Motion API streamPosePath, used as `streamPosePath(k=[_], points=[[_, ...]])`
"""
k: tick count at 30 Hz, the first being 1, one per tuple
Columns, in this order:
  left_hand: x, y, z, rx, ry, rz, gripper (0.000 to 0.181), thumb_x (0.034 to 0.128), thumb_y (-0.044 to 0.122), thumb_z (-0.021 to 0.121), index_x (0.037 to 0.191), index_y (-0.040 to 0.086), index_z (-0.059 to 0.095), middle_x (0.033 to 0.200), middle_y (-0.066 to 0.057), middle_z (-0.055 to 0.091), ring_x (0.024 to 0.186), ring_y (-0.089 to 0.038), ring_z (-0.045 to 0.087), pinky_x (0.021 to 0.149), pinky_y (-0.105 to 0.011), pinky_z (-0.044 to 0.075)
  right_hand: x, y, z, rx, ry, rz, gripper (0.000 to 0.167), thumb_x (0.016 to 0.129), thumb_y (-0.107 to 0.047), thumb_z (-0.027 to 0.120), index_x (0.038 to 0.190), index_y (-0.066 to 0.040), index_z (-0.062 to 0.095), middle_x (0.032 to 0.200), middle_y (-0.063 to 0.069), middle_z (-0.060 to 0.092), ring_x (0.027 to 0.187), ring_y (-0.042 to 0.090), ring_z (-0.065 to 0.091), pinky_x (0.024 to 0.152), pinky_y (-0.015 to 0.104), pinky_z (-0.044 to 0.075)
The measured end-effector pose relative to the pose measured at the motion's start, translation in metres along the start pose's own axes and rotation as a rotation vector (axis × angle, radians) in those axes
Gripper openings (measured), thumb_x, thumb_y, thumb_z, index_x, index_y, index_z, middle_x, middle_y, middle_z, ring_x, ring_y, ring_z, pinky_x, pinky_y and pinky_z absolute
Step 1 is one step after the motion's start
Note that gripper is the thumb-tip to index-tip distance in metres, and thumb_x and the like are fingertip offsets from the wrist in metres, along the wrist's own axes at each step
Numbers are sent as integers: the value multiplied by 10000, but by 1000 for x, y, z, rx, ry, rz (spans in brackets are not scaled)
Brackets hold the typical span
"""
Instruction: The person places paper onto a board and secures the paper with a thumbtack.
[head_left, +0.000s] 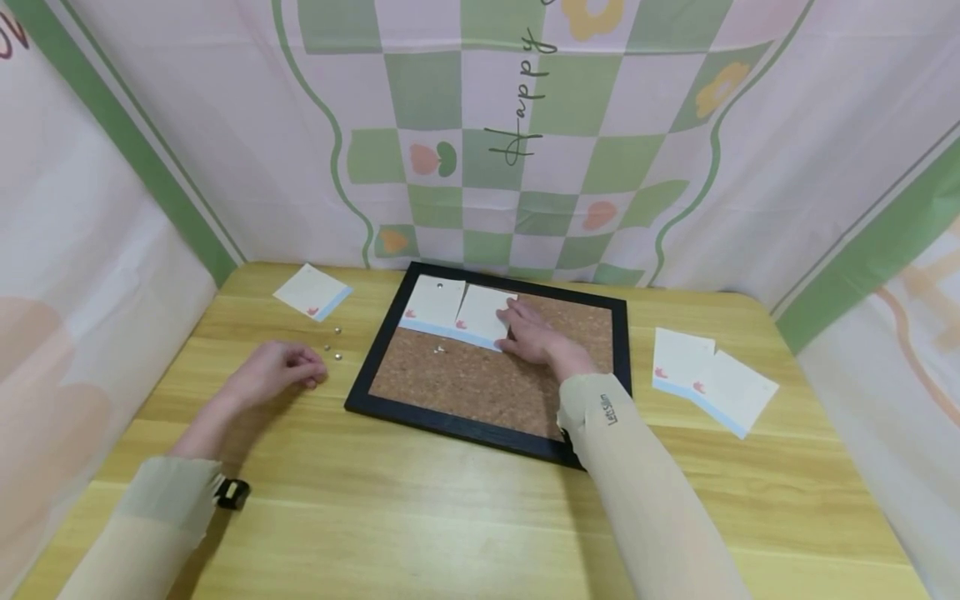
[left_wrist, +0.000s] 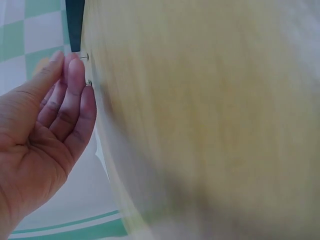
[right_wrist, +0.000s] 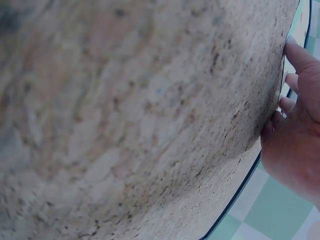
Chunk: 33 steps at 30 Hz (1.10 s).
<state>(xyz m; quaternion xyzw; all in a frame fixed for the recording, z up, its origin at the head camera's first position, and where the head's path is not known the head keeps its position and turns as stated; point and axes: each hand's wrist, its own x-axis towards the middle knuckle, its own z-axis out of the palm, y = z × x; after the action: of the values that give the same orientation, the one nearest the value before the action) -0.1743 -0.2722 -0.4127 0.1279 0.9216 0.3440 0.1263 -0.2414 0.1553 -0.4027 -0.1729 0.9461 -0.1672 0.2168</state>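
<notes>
"Card [head_left: 480, 315] number two: where is it, please?"

"On the corkboard [head_left: 465, 387], under the tips of the right hand [head_left: 528, 335]. Those fingers are apart from the thumb and touch its right side, without gripping. I see no pin in it."

"And the left hand [head_left: 277, 371]?"

"Its fingers are gently bent and close together. Just beyond their tips, loose pins [head_left: 338, 357] lie on the desk [head_left: 375, 517]; I see none held."

"How to do this step well?"

"In my judgement, it is the placing. Beyond the right fingers is the first card [head_left: 431, 304], and the gap between both is wider at the top. Turn the second one slightly until the edges agree, then press it flat. For pinning, better pinch a pin by its head, point away from the fingers, and push straight."
</notes>
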Motion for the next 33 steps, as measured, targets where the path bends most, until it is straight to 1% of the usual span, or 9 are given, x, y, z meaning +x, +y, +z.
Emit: streamPosePath(k=[3,7,14,18,19,25,29,33], points=[[0,2,0,30,34,8,148,957,186,666,1044,90,736,903,-36,756,802,-122,679,744,-233,566,0,1,0,-6,0,-1,634,1059,-312,473,1591,-88,211,1692,158,0,1570,352,-6,1273,530,76],[0,5,0,52,51,9,171,950,241,681,1062,126,739,936,-18,752,846,-132,665,757,-263,547,1,1,0,-16,-1,0,632,1060,-315,472,1589,-85,216,1692,162,7,1571,348,-7,1276,521,70],[1,8,-1,24,37,13,198,950,207,678,1116,112,727,957,-38,753,856,-170,678,775,-319,564,2,1,1,-8,1,-1,632,1061,-313,469,1592,-89,209,1692,159,-2,1570,348,-12,1274,527,70],[2,11,-1,-6,40,5,170,958,217,670,1092,130,729,945,-40,739,850,-187,667,776,-328,555,2,1,1,-15,3,-8,632,1061,-310,468,1591,-85,208,1691,166,1,1570,352,-4,1274,526,72],[4,12,-1,-1,46,15,160,958,219,671,1079,133,731,948,-40,739,854,-186,668,779,-320,556,2,1,1,-15,1,-6,633,1061,-315,467,1592,-88,206,1691,162,0,1570,349,-7,1274,525,72],[14,18,2,51,79,123,138,963,206,666,1040,116,737,984,-43,747,906,-161,672,816,-245,541,2,1,0,-14,-6,-2,634,1062,-320,466,1594,-95,204,1692,158,-7,1570,349,-18,1272,535,74],[20,23,5,49,77,144,132,967,205,662,1031,115,733,983,-31,743,917,-156,670,836,-251,543,2,1,-1,-17,-2,-15,628,1062,-306,470,1589,-81,214,1689,171,3,1568,359,-8,1271,536,74],[23,27,8,42,73,153,124,965,196,664,1024,112,733,983,-27,743,918,-155,670,841,-262,548,0,1,-2,-20,-3,-24,627,1063,-299,469,1588,-74,212,1688,174,5,1567,360,-11,1270,537,74]])
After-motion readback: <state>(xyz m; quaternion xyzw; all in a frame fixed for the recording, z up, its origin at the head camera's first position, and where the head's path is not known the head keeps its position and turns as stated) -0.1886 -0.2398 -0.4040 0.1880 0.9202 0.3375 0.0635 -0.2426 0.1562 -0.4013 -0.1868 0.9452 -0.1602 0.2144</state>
